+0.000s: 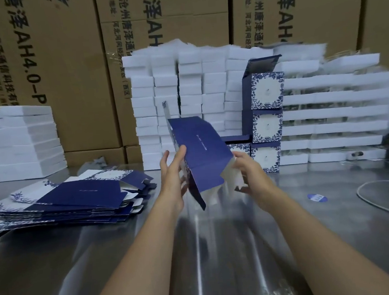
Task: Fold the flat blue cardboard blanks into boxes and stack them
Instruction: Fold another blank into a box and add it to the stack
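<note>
Ideally left hand (173,174), fingers straight, steadies the half-folded box (203,151) while right hand (249,173), gripping its flap (229,178), tucks squarely.

A half-folded blank (202,146), navy outside and white inside, is tilted in the air above the bench (151,255), partly opened into a sleeve with its end flaps loose. A fanned pile of flat blanks (76,198), navy with white floral-bordered panels, lies on the bench to the left. At the back right, three folded boxes (267,123) stand in a column, the top one's lid flap raised.
</note>
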The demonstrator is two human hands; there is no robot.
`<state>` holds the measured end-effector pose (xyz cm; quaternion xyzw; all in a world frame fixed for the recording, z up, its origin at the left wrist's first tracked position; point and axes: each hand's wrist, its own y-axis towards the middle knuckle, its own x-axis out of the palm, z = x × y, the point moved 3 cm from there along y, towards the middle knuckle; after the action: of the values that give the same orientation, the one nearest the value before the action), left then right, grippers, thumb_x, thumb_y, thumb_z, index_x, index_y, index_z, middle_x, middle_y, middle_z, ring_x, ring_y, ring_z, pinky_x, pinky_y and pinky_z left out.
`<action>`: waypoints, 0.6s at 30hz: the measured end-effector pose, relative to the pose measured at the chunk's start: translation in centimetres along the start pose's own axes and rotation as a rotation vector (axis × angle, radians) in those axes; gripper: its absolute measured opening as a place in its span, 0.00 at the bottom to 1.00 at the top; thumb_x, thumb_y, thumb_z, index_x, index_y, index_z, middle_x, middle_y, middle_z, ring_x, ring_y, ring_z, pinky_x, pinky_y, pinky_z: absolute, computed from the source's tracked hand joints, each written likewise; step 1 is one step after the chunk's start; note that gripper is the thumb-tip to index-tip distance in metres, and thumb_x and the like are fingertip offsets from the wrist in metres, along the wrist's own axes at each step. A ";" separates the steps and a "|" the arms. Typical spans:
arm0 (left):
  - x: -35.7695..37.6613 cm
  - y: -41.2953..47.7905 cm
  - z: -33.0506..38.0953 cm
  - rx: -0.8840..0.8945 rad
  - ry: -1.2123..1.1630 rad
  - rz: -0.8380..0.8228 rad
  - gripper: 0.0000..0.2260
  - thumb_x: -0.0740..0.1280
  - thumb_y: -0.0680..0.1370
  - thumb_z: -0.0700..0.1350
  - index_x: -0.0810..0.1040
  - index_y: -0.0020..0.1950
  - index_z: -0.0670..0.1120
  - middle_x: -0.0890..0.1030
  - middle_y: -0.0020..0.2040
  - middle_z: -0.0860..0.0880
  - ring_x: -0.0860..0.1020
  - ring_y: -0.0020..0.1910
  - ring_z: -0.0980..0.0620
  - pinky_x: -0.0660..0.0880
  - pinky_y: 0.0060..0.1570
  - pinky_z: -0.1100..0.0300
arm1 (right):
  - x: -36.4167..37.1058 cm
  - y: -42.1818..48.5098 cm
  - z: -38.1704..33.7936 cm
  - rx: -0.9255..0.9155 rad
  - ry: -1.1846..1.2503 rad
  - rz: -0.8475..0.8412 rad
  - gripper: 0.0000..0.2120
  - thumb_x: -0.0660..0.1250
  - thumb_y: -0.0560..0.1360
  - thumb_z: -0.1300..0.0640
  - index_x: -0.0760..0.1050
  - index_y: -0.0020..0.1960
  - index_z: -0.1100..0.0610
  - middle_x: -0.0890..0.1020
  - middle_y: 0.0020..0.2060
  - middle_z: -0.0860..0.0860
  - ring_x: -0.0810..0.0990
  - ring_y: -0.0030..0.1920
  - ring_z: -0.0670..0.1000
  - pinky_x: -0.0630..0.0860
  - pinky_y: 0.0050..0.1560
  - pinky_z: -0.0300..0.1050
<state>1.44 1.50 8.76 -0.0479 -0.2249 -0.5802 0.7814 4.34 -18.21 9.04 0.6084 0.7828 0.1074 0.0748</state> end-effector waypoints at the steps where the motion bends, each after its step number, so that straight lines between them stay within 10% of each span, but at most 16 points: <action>1: -0.1 -0.1 0.3 0.047 0.014 0.023 0.43 0.80 0.65 0.68 0.64 0.76 0.69 0.79 0.65 0.55 0.83 0.57 0.56 0.77 0.58 0.55 | -0.2 0.0 -0.3 0.001 0.084 -0.034 0.22 0.64 0.66 0.50 0.82 0.59 0.45 0.86 0.54 0.52 0.82 0.52 0.56 0.78 0.52 0.51; 6: -0.6 -0.4 0.5 0.324 0.474 0.350 0.48 0.81 0.64 0.68 0.58 0.77 0.70 0.67 0.74 0.50 0.71 0.70 0.48 0.70 0.69 0.41 | -0.3 -0.9 -1.9 0.017 0.453 -0.271 0.17 0.65 0.67 0.53 0.86 0.52 0.51 0.86 0.51 0.53 0.85 0.44 0.55 0.79 0.44 0.47; 11: 0.2 -1.2 1.3 0.570 0.902 0.520 0.48 0.82 0.69 0.61 0.56 0.81 0.67 0.67 0.74 0.48 0.69 0.71 0.47 0.65 0.66 0.40 | 0.2 -0.5 -1.4 0.054 0.077 -0.215 0.21 0.70 0.80 0.45 0.80 0.70 0.54 0.85 0.63 0.56 0.83 0.64 0.59 0.74 0.72 0.60; 18: 0.0 -0.2 1.0 0.450 0.570 0.401 0.25 0.70 0.83 0.45 0.67 0.78 0.56 0.78 0.59 0.52 0.78 0.56 0.48 0.76 0.57 0.52 | -0.5 0.4 -0.1 -0.074 -0.187 0.113 0.07 0.67 0.84 0.57 0.84 0.55 0.49 0.89 0.49 0.44 0.88 0.48 0.45 0.82 0.51 0.44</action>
<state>0.93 1.74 9.64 0.2439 -0.1070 -0.3430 0.9008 4.79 -18.64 9.25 0.6556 0.7324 0.0832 0.1638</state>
